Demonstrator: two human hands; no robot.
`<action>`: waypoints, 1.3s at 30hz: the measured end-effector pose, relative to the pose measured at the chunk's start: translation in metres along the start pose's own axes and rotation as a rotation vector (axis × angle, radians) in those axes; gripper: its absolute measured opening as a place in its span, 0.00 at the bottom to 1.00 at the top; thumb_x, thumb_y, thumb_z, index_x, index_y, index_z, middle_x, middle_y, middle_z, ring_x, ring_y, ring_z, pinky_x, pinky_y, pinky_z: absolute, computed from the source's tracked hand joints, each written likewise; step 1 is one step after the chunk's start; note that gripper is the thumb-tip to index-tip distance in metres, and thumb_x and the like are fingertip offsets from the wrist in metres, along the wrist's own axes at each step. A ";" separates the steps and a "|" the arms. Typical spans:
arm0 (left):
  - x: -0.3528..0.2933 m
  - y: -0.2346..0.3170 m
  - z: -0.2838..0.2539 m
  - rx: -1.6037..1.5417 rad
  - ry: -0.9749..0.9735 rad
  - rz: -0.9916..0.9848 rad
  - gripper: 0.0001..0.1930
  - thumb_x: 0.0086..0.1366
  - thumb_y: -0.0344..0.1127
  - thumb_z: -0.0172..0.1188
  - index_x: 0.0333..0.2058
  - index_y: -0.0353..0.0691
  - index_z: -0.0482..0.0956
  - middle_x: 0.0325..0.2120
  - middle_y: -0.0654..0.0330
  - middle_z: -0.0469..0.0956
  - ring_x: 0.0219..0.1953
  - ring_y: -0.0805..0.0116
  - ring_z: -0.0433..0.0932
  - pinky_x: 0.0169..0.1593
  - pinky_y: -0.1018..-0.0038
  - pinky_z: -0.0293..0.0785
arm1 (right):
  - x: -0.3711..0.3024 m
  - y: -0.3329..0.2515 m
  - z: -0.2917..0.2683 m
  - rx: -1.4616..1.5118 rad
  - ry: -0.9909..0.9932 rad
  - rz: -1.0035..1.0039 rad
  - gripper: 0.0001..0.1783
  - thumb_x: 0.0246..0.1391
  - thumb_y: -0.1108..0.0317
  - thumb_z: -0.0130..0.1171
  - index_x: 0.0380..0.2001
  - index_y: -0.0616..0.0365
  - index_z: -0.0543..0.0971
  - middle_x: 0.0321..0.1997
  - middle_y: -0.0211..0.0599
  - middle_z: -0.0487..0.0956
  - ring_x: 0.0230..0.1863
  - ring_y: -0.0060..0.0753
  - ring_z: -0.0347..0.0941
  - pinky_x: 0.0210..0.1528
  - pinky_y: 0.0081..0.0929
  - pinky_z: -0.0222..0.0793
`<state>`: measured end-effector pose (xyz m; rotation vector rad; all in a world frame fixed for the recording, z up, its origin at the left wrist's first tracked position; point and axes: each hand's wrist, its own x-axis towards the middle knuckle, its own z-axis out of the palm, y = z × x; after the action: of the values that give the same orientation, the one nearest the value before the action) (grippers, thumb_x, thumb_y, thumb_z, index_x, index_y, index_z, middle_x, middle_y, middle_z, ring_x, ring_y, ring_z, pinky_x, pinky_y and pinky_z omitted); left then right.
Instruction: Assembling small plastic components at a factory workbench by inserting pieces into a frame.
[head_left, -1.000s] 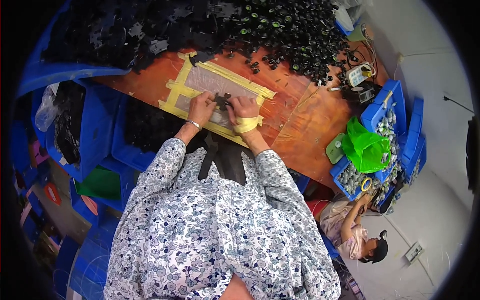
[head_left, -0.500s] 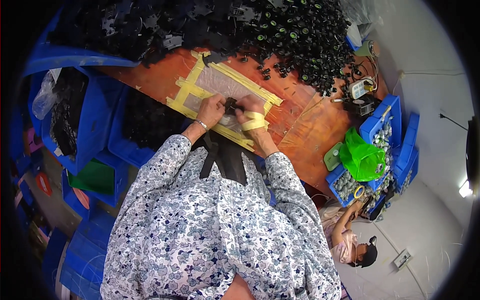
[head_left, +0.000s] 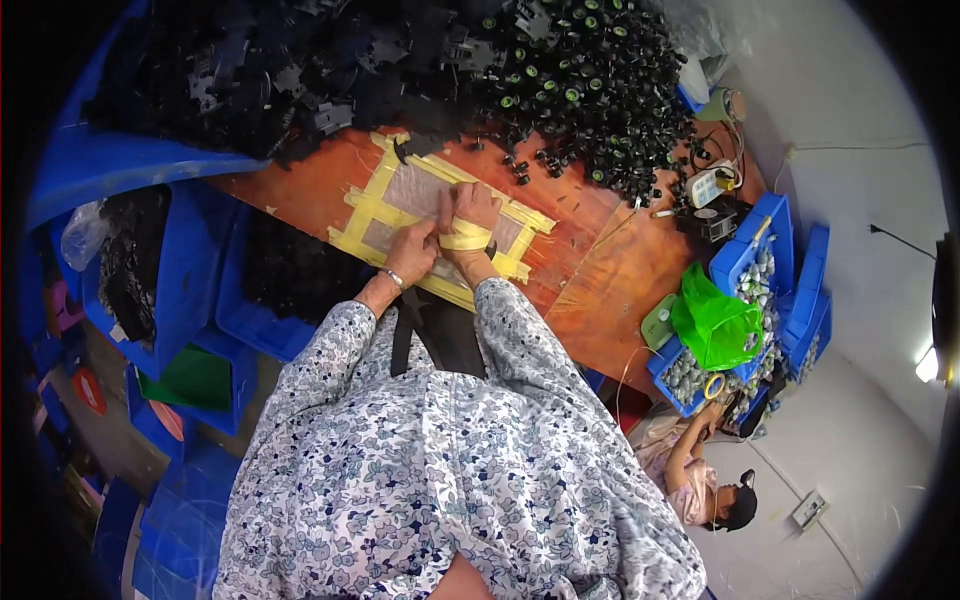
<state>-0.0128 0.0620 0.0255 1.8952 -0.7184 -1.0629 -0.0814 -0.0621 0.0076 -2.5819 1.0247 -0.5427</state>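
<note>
My two hands meet over a pad of clear film edged with yellow tape (head_left: 365, 215) on the reddish-brown tabletop. My left hand (head_left: 412, 252), with a bracelet at its wrist, is closed, its fingertips against the right. My right hand (head_left: 472, 212) has yellow tape wrapped round it, and its fingers are curled down. Whatever lies in the fingers of either hand is hidden. A small dark piece (head_left: 491, 248) shows beside the right wrist; its kind is unclear.
Black plastic parts (head_left: 330, 60) and small round black pieces with green centres (head_left: 570, 95) heap along the far side. Blue bins (head_left: 185, 270) stand left. A green plastic bag (head_left: 715, 325) sits on blue trays of grey parts. A co-worker (head_left: 705, 490) works at lower right.
My right hand has moved left and turned, now knuckles up against my left hand. The small black part seen between both hands is no longer visible there. The view has shifted slightly.
</note>
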 end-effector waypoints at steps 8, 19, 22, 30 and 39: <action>-0.051 -0.044 -0.117 0.634 0.322 0.124 0.13 0.57 0.23 0.64 0.42 0.38 0.78 0.26 0.50 0.77 0.35 0.49 0.81 0.41 0.54 0.77 | 0.050 0.070 -0.075 -0.051 0.185 0.078 0.10 0.55 0.68 0.61 0.40 0.56 0.80 0.48 0.40 0.78 0.50 0.48 0.72 0.53 0.43 0.68; 0.095 0.076 -0.094 0.867 0.681 0.221 0.44 0.51 0.32 0.74 0.67 0.48 0.65 0.61 0.48 0.64 0.60 0.44 0.67 0.59 0.55 0.67 | 0.019 0.089 -0.053 0.039 -0.046 0.081 0.13 0.52 0.62 0.66 0.36 0.57 0.78 0.36 0.44 0.80 0.40 0.52 0.76 0.44 0.47 0.70; 0.130 0.067 -0.107 0.878 0.600 0.131 0.48 0.48 0.23 0.71 0.69 0.55 0.62 0.55 0.50 0.66 0.56 0.45 0.70 0.53 0.54 0.72 | 0.006 0.092 -0.058 0.415 -0.102 0.477 0.13 0.54 0.61 0.65 0.40 0.56 0.81 0.32 0.47 0.84 0.35 0.53 0.82 0.40 0.45 0.76; 0.094 0.058 -0.110 0.406 0.503 0.359 0.35 0.47 0.15 0.60 0.56 0.43 0.69 0.43 0.45 0.73 0.49 0.38 0.74 0.51 0.53 0.74 | -0.015 0.110 -0.058 0.456 -0.167 0.509 0.09 0.55 0.63 0.66 0.32 0.59 0.83 0.24 0.41 0.81 0.25 0.30 0.73 0.32 0.33 0.70; 0.016 0.014 0.004 -0.087 0.393 0.009 0.37 0.45 0.37 0.80 0.52 0.40 0.68 0.35 0.56 0.79 0.36 0.64 0.81 0.42 0.67 0.77 | -0.012 0.092 -0.074 -0.008 -0.101 0.433 0.28 0.53 0.48 0.67 0.49 0.54 0.73 0.51 0.52 0.75 0.44 0.61 0.76 0.43 0.54 0.71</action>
<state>-0.0099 0.0408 0.0302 1.9440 -0.4469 -0.6727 -0.1767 -0.1281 0.0315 -2.2632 1.4925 -0.2925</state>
